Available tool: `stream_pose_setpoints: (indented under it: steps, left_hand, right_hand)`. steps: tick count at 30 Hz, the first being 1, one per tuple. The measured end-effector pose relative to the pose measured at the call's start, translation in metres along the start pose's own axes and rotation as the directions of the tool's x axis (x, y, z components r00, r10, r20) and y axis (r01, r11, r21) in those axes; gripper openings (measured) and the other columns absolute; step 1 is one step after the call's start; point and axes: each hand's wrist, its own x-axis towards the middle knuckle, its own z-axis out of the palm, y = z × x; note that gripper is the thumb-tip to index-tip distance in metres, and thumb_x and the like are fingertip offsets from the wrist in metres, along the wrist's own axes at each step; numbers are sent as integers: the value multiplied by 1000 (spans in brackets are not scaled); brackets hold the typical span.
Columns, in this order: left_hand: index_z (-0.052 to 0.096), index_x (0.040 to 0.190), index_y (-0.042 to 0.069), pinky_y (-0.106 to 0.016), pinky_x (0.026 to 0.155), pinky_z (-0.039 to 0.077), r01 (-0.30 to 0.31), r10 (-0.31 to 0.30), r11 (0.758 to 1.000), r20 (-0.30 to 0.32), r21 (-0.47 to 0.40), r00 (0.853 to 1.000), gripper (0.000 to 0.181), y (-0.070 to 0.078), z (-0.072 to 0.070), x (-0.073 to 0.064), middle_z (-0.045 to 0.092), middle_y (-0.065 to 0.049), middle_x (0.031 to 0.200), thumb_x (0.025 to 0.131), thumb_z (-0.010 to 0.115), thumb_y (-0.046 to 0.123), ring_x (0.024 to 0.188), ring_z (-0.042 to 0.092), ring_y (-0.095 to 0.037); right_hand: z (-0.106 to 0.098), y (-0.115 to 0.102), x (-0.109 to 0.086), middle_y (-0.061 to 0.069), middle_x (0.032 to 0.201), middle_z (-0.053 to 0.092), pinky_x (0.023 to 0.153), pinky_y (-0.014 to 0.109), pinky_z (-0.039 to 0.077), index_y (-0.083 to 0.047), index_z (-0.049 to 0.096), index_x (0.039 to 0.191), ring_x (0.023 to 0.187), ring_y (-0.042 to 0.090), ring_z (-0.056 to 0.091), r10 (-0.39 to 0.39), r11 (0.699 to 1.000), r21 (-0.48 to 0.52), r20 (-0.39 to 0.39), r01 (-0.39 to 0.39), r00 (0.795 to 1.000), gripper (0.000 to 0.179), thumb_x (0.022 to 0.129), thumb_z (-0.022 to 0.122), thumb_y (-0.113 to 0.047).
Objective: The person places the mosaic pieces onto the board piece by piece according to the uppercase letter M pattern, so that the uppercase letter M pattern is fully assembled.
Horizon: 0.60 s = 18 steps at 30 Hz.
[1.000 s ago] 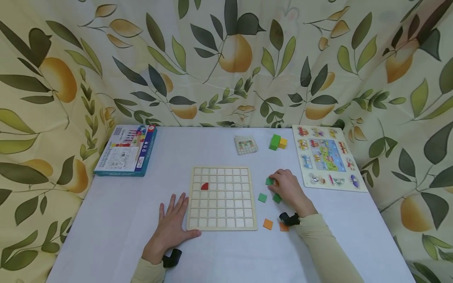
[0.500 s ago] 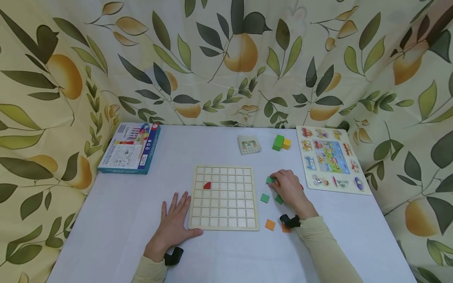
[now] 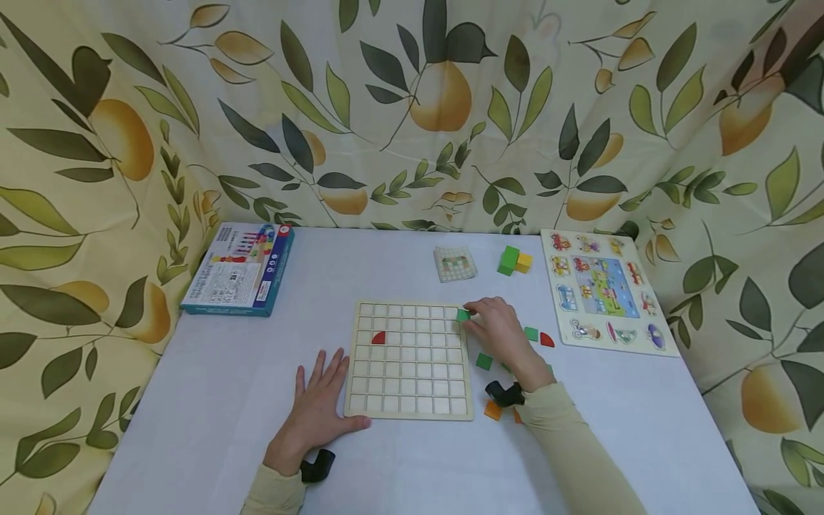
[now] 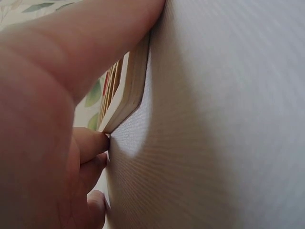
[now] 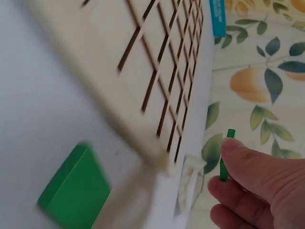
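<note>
- The right hand (image 3: 502, 332) pinched a green tile (image 3: 463, 315) between thumb and fingers, the other fingers curled beneath, as the right wrist view showed.
- The left hand (image 3: 313, 418) lay with fingers spread beside the left edge of the board (image 3: 408, 368), thumb along the near edge by the corner; it gripped nothing.
- The green tile showed across the board's right rim, near the far corner, so the grid lay mainly to its left and towards the person. The right hand was much the nearer of the two hands.
- Its face looked square from above, with no clear long axis; the right wrist view caught it almost edge-on, tilted up from the desk (image 3: 309, 279).
- A red piece (image 3: 378, 338) sat in the grid, well to the left of the green tile.
- Right of the board lay a loose green square (image 3: 484, 361), another green piece (image 3: 531, 333) just beside a red quarter (image 3: 546, 340), and an orange square (image 3: 492, 410).
- The right forearm and wrist partly hid a second orange piece (image 3: 518, 416) and more green beside the wrist, so their shapes and count could not be told.
- How high the green tile hung above the board was unclear.
- The left wrist view cut off the thumb's tip.
</note>
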Motion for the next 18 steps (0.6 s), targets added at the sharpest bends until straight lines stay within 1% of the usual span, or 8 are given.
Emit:
stream_pose_setpoints:
  steps: [2,4,7,9,12,15,18]
  left_hand:
    - [25,154,4,-63,108,-10,0,0,1000,5,-1,1000,120,0,0,0,13,-9,162,68,73,71,147,-6,-34]
    - [24,154,4,-63,108,-11,2,-2,1000,10,-3,1000,120,0,-1,0,12,-8,162,68,73,71,147,-6,-34]
    - [25,154,4,-63,108,-10,2,-2,1000,9,-2,1000,120,1,-2,0,13,-9,162,68,73,71,147,-6,-34]
    - [25,154,4,-63,108,-10,2,-2,1000,6,3,1000,119,1,-2,-1,13,-9,162,68,73,71,147,-6,-33]
    - [26,154,4,-63,108,-9,-2,2,1000,-4,-3,1000,119,2,-2,-1,14,-9,161,68,75,70,147,-5,-34]
    - [27,154,4,-63,108,-9,-6,6,1000,-9,-6,1000,118,2,-2,-2,15,-9,161,68,75,69,147,-4,-34]
    - [26,154,4,-63,108,-9,-5,5,1000,-6,1,1000,118,2,-3,-1,15,-9,161,68,74,70,147,-4,-34]
  right_hand:
    - [2,-8,4,10,104,69,88,46,43,-2,72,110,102,30,55,-6,1000,11,11,6,1000,27,87,76,-16]
    - [5,-16,9,10,104,69,88,46,44,-2,72,108,102,30,56,-32,999,5,14,32,999,26,87,76,-16]
    - [10,-27,14,8,103,69,86,44,44,-3,72,108,99,28,57,-72,997,1,24,72,997,26,88,76,-18]
    - [15,-33,17,6,101,69,83,43,46,-4,72,107,96,27,58,-113,994,-4,20,113,993,25,87,76,-19]
    - [23,-41,20,4,96,69,78,42,47,-5,73,103,91,25,58,-173,985,-8,13,173,985,23,85,78,-19]
    - [31,-47,23,3,91,70,74,40,48,-6,74,99,86,24,59,-240,971,-19,-1,239,971,20,84,79,-18]
    - [39,-53,26,3,91,70,73,39,49,-6,75,97,85,24,59,-280,960,-23,4,280,960,17,84,79,-17]
